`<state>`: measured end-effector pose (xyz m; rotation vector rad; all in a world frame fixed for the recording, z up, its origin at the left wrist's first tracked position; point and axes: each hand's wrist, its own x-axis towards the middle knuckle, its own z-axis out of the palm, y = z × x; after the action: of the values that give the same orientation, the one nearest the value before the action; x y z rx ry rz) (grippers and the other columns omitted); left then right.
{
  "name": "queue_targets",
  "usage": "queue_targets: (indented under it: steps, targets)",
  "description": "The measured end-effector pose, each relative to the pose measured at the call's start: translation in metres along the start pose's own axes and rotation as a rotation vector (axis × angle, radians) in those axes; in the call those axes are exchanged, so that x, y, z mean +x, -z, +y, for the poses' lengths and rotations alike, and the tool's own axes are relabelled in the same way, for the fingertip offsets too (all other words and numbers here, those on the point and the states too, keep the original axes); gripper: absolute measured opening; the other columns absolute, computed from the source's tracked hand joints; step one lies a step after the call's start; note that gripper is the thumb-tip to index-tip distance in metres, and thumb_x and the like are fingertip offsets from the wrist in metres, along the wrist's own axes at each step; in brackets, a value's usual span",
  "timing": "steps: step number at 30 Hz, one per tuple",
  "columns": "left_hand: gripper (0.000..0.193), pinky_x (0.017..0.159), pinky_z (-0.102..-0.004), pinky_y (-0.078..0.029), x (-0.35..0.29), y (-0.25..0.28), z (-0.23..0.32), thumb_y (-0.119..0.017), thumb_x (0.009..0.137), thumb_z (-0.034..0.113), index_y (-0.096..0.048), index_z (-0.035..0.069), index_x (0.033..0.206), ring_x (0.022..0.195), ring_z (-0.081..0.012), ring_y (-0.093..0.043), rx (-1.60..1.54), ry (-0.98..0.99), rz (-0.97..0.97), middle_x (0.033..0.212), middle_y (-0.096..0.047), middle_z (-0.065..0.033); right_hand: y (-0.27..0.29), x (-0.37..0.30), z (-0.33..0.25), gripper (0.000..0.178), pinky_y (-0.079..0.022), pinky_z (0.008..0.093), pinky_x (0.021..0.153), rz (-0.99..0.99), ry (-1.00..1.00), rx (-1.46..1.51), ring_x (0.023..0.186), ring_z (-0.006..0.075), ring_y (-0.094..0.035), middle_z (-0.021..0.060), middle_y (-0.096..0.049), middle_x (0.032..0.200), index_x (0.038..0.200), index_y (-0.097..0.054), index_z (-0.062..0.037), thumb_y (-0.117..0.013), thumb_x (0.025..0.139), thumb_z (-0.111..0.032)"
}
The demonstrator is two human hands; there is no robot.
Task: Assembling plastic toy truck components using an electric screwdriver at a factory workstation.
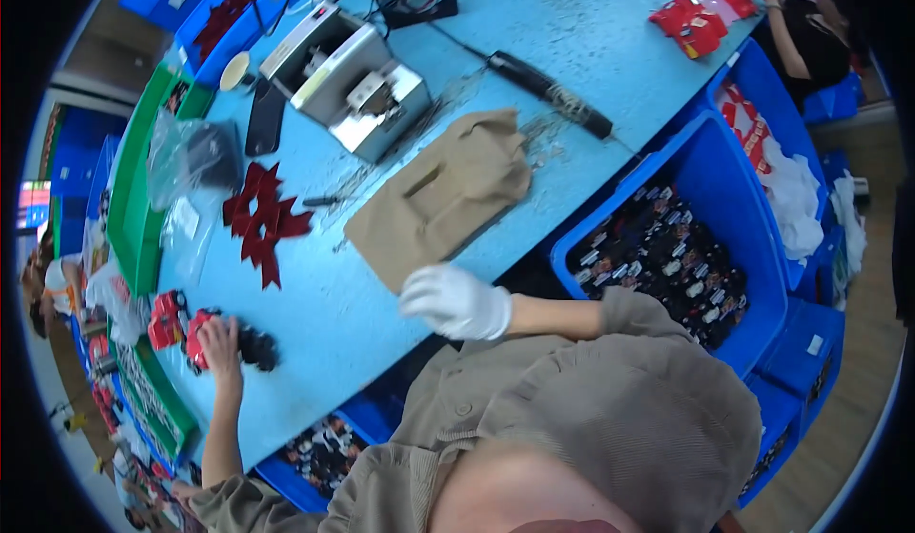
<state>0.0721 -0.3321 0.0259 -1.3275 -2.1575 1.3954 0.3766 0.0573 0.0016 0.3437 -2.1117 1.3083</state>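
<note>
My bare left hand (221, 347) is at the left side of the table, its fingers closed over a red plastic toy-car body (196, 340). Another red toy-car body (167, 319) lies just beyond it, and dark, blurred parts (257, 348) sit against the hand's right side. My right hand (456, 301) wears a white glove and hovers at the near edge of a folded brown cloth (438, 199). Its fingers are curled in, and no object shows in them. Dark red, jagged flat pieces (265, 220) lie between the cloth and the green tray.
A grey-white machine (348, 85), a phone (265, 116) and a black electric screwdriver (548, 90) occupy the blue table. Green trays (138, 209) line the left edge. Right of me stands a blue bin (658, 247) of small dark parts. Red toys (688, 28) and another person (810, 37) are far right.
</note>
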Motion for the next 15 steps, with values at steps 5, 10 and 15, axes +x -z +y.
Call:
queue_targets:
  steps: [5, 10, 15]
  targets:
    - [0.042, 0.098, -0.047, -0.03, -0.04, -0.093, -0.022, -0.045, 0.081, 0.013, -0.044, 0.014, 0.123, 0.118, -0.0344, -0.037, -0.082, 0.019, -0.023, 0.126, -0.042, -0.0164, 0.189, 0.017, 0.034, 0.024, -0.045, 0.0361, 0.075, 0.429, -0.08, -0.62, 0.083, 0.0286, -0.058, 0.0134, -0.059, 0.089, 0.086, -0.057, -0.0032, -0.058, 0.064, 0.007]
    - [0.044, 0.099, -0.0458, -0.03, -0.049, -0.071, -0.027, -0.048, 0.079, 0.01, -0.044, 0.012, 0.123, 0.119, -0.0347, -0.038, -0.148, 0.104, 0.015, 0.129, -0.041, -0.0174, 0.409, 0.004, 0.122, 0.04, -0.039, 0.0375, 0.09, 0.539, -0.338, -1.4, 0.101, 0.0309, -0.052, 0.0147, -0.056, 0.104, 0.104, -0.055, -0.0036, -0.065, 0.066, -0.007]
    - [0.046, 0.099, -0.0439, -0.032, -0.083, -0.029, -0.01, -0.049, 0.074, -0.001, -0.046, 0.004, 0.12, 0.116, -0.0369, -0.041, -0.757, 0.467, 0.029, 0.127, -0.041, -0.021, 0.507, 0.018, 0.141, 0.085, -0.034, 0.04, 0.1, 0.275, -1.216, -1.474, 0.116, 0.0348, -0.043, 0.0171, -0.042, 0.128, 0.128, -0.043, -0.0192, -0.066, 0.055, -0.058]
